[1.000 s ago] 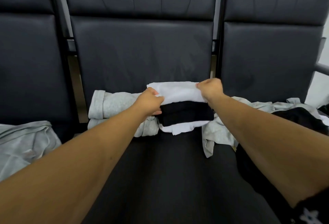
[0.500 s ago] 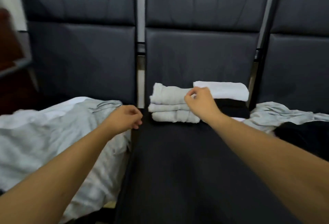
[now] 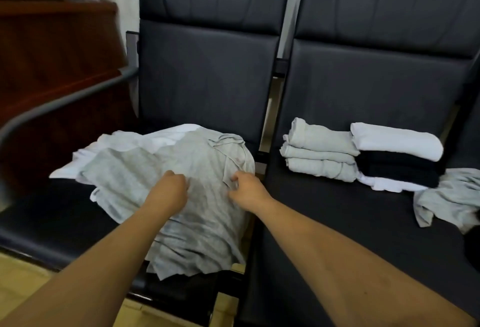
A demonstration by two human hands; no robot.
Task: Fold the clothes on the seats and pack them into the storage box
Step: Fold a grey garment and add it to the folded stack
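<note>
Head view, sole view.

- Left hand (image 3: 168, 189) and right hand (image 3: 246, 188): both set on the grey garment (image 3: 181, 160), fingers curled into the cloth. The right hand pinches a raised fold near the collar edge. The left hand appears to bunch the fabric, though blur and its turned-away knuckles hide the fingertips. Judged purpose: taking up the top piece of the heap for folding.
- Grey garment: crumpled on the left seat (image 3: 46, 222), lower edge hanging over the front. White garment (image 3: 155, 135) lies under it, mostly covered.
- Folded grey stack (image 3: 319, 154) and white-and-black stack (image 3: 397, 156): side by side, touching, at the back of the right seat (image 3: 350, 235), likely parked clear of the working space until packing.
- Loose grey piece (image 3: 452, 196): unfolded, cut off at the right edge.
- Storage box: not in view.
</note>
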